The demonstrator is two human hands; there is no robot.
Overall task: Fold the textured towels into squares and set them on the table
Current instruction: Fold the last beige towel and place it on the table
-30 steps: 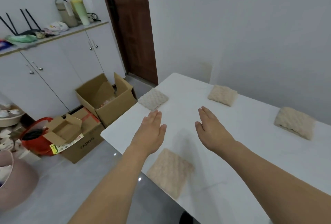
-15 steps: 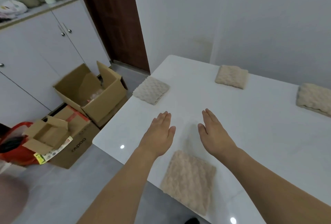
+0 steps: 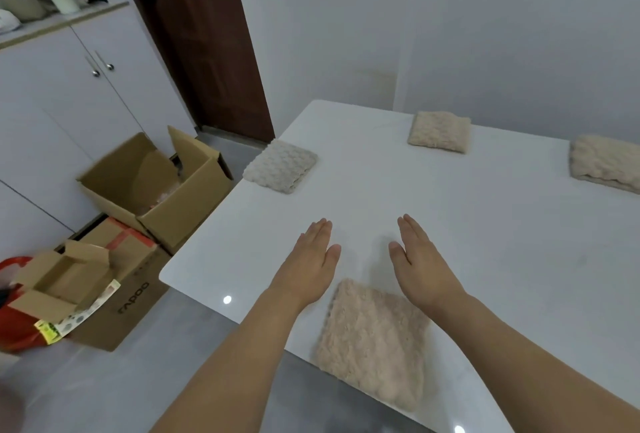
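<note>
Several folded textured towels lie on the white table (image 3: 467,225). A tan towel (image 3: 374,339) sits at the near edge, between my forearms. A pale grey-white towel (image 3: 280,166) lies at the table's left edge. A beige towel (image 3: 439,131) sits at the far side, and another beige towel (image 3: 606,162) is at the right, partly cut off by the frame. My left hand (image 3: 308,259) and my right hand (image 3: 419,259) hover flat over the table beyond the tan towel, fingers straight, holding nothing.
Open cardboard boxes (image 3: 152,187) stand on the floor left of the table, with a red bag (image 3: 14,322) beside them. White cabinets (image 3: 52,103) line the left wall. A dark wooden door (image 3: 201,41) is behind the table's far left corner.
The view has tilted down and moved closer to the table. Both hands stay flat and empty, now a little farther beyond the tan towel.
</note>
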